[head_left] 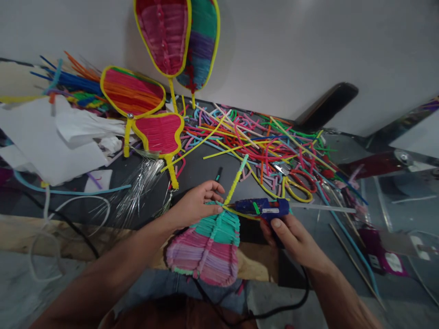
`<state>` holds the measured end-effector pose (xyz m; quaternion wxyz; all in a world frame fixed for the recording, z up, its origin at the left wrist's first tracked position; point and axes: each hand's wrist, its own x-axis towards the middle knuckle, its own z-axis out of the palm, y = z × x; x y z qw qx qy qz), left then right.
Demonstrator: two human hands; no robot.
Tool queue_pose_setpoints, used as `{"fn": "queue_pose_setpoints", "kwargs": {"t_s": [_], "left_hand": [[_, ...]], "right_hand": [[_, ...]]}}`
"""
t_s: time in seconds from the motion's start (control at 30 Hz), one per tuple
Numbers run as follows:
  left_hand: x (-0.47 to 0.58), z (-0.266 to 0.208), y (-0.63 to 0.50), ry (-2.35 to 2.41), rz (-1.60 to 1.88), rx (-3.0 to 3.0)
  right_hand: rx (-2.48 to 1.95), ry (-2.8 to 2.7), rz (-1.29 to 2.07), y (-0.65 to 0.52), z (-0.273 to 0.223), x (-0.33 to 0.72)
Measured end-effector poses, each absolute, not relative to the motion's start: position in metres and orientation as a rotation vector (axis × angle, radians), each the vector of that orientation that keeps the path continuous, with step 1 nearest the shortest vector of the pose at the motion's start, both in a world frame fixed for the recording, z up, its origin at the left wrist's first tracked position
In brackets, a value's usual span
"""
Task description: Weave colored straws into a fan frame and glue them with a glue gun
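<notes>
My left hand [202, 204] pinches the top of a petal-shaped pipe-cleaner piece [212, 246], turquoise above and pink and lilac below. From its narrow end a yellow-wrapped stem [234, 185] rises, tipped in pale green. A blue hot glue gun [270, 208] is gripped in my right hand [291, 235], its nozzle at the base of that stem. A clear glue stick [318, 208] juts from the gun's back. Along the piece's upper edge runs a loose yellow pipe cleaner [243, 214], partly hidden by the gun.
Cut pipe cleaners [247, 137] heap along the wall. Scissors [298, 185] lie among them. Finished yellow-edged petals [163, 41] lean at the back, with a pink one [157, 133] below. White paper [44, 141] and silvery wires [140, 187] lie left. A black cord [274, 313] loops below the gun.
</notes>
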<state>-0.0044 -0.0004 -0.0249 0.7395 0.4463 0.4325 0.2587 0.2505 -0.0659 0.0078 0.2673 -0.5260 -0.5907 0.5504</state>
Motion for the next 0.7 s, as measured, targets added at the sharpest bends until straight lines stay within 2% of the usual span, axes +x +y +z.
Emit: {"fn": "queue_pose_setpoints", "kwargs": {"t_s": [0.37, 0.6, 0.7], "left_hand": [[-0.003, -0.024, -0.001, 0.952, 0.562, 0.984], [-0.003, -0.02, 0.001, 0.978, 0.587, 0.963], [-0.003, -0.018, 0.001, 0.975, 0.574, 0.961]], "right_hand": [[-1.4, -1.654, 1.492, -0.064, 0.014, 0.257], [-1.433, -1.474, 1.467, -0.07, 0.017, 0.262], [-1.459, -1.456, 1.335, -0.077, 0.016, 0.271]]}}
